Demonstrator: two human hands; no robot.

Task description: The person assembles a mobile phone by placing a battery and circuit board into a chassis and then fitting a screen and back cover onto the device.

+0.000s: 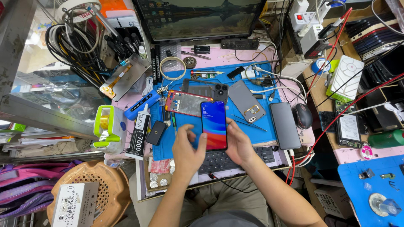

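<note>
Far left of the grip, a green and white tape holder [108, 126] near the bench edge, then a black glue tube [138, 133] lying just beside it. Closer in, a small black pouch [156, 132] at the left edge of the blue mat [252, 130], a short way from the left hand. Left hand [188, 152] curled around the left side of the phone [213, 125], thumb on the glass, holding tight. Phone lit up blue and red, held upright over the blue mat, lower end above the black keyboard [219, 159]. Just above the grip, a red phone frame [187, 103] and a dark back cover with camera holes [212, 90], close to the phone's top edge, so little free room there. Right hand [239, 145] cupped on the phone's right edge, also holding it. Right of the grip, thin tweezers [246, 122] on a bare strip of mat, some open room. Further right, a grey back cover [247, 101], a dark phone [285, 125] lying flat, and a black mouse [302, 115] near the mat's right edge.
</note>
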